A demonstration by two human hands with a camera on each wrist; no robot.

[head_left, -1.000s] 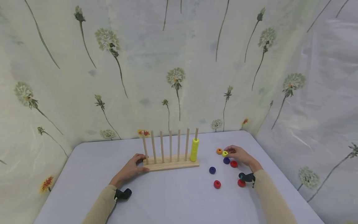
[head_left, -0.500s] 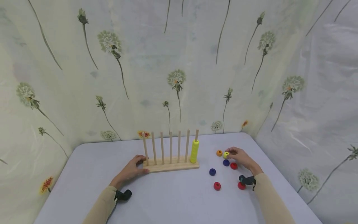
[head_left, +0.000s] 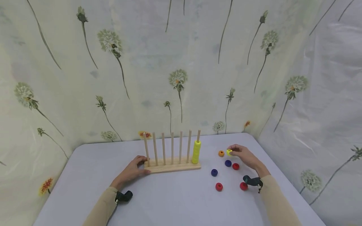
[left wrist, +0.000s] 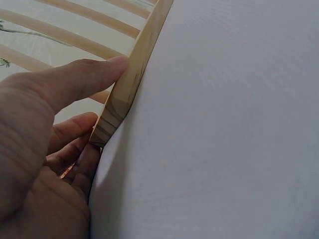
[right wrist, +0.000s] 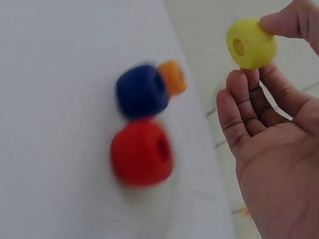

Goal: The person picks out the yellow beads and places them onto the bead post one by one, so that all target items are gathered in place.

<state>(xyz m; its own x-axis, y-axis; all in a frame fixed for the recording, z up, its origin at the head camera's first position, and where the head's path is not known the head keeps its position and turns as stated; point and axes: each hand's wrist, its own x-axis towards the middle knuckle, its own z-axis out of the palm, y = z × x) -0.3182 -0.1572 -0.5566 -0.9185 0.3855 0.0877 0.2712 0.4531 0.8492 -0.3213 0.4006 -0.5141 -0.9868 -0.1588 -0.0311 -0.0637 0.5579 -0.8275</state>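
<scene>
My left hand (head_left: 132, 169) grips the left end of a wooden base (head_left: 175, 167) with a row of upright pegs. In the left wrist view the thumb lies along the front of the base (left wrist: 130, 82) and the fingers are behind its end. On the rightmost peg sits a stack of yellow beads (head_left: 196, 152). Off to the right, my right hand (head_left: 247, 158) pinches a yellow bead (right wrist: 252, 44) between thumb and fingertips, its hole showing in the right wrist view. Close by are an orange bead (head_left: 221, 153), a blue bead (head_left: 227, 163) and a red bead (head_left: 236, 166).
Nearer the front lie another blue bead (head_left: 214, 172) and a red bead (head_left: 219, 186). One more red bead (head_left: 243, 186) is partly under the right wrist's camera strap. A flowered curtain (head_left: 147, 78) hangs behind the white table (head_left: 175, 201).
My right hand has taken the yellow bead up from beside the orange and blue beads and shifted it slightly right. The left hand keeps its grip on the base.
</scene>
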